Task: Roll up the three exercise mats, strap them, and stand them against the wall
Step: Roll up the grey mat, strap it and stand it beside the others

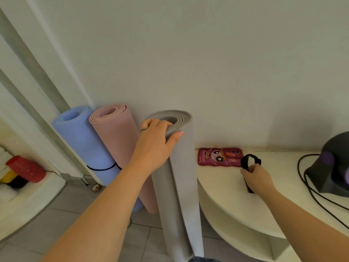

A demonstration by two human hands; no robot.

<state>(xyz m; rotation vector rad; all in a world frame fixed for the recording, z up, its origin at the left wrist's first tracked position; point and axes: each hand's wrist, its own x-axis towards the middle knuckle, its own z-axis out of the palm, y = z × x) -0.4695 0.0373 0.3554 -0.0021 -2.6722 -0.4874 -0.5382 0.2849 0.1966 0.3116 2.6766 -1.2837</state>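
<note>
While left hand (156, 140) grips top rim of upright grey mat (177, 176), loosely rolled, pink mat (117, 133), blue mat (83, 140) against wall (207, 63) just left, table (226, 186) edge just right, right hand (256, 176) clasping black strap (250, 161).

Tiled floor (79, 210) under upright blue mat (85, 142), pink mat (117, 133), grey mat (179, 186); cream table (226, 195) with cartoon-cased phone (219, 156), dark device (332, 167), cable (299, 168).

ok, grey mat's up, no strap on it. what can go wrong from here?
1. Only the left hand, on its top rim, holds the grey mat; released, it may unroll or tip onto the pink mat.
2. The strap is in the right hand alone; looping it likely needs both.
3. The phone beside the mat could get knocked.
</note>
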